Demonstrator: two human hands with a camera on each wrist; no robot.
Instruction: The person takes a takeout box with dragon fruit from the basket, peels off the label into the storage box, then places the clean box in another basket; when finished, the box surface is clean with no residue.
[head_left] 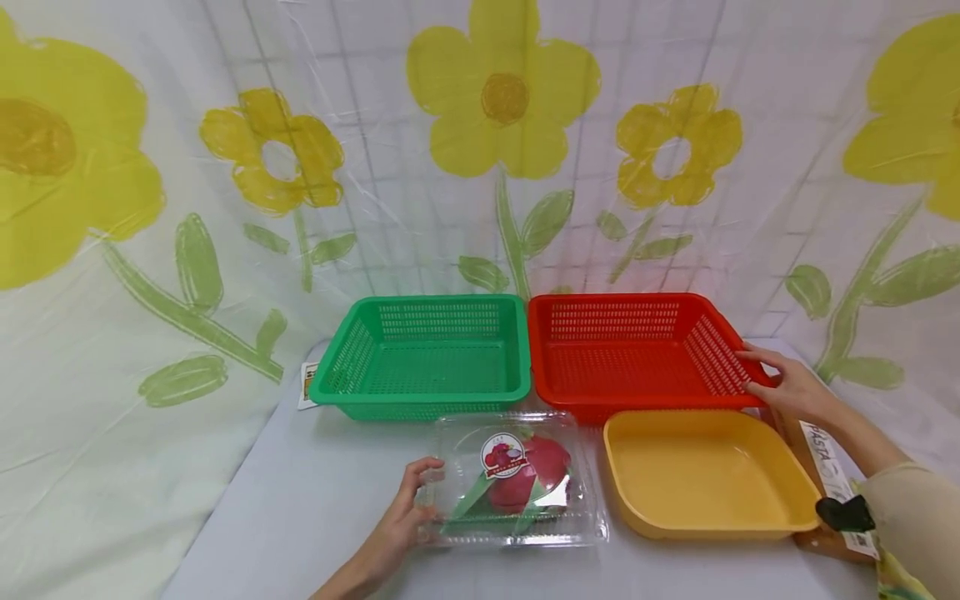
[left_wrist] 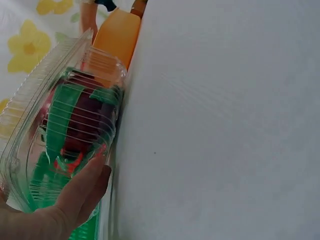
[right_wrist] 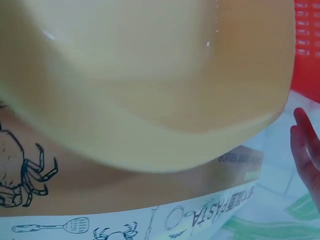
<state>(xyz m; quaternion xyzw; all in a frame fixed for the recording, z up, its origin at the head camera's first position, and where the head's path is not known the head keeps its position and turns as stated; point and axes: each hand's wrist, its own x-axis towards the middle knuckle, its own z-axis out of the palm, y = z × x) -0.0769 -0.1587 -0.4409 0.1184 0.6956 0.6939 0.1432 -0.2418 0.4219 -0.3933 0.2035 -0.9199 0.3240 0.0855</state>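
A clear plastic clamshell box (head_left: 517, 533) lies in front of the baskets, a round fruit label on its lid. Inside it are red and green contents (head_left: 517, 492) that look like dragon fruit. The left hand (head_left: 405, 512) grips the box's left side; in the left wrist view, fingers (left_wrist: 82, 195) press against its ribbed wall. At the right end of the red basket (head_left: 637, 402) is the right hand (head_left: 798, 387), fingers spread by the rim. The right wrist view shows those fingers (right_wrist: 305, 145) extended with nothing between them.
A green basket (head_left: 420, 400) stands left of the red one. The yellow basin (head_left: 697, 475) sits right of the box. Beside it lies a brown package marked PASTA (head_left: 821, 454). A small card (head_left: 306, 385) shows behind the green basket, before a flowered curtain (head_left: 390, 233).
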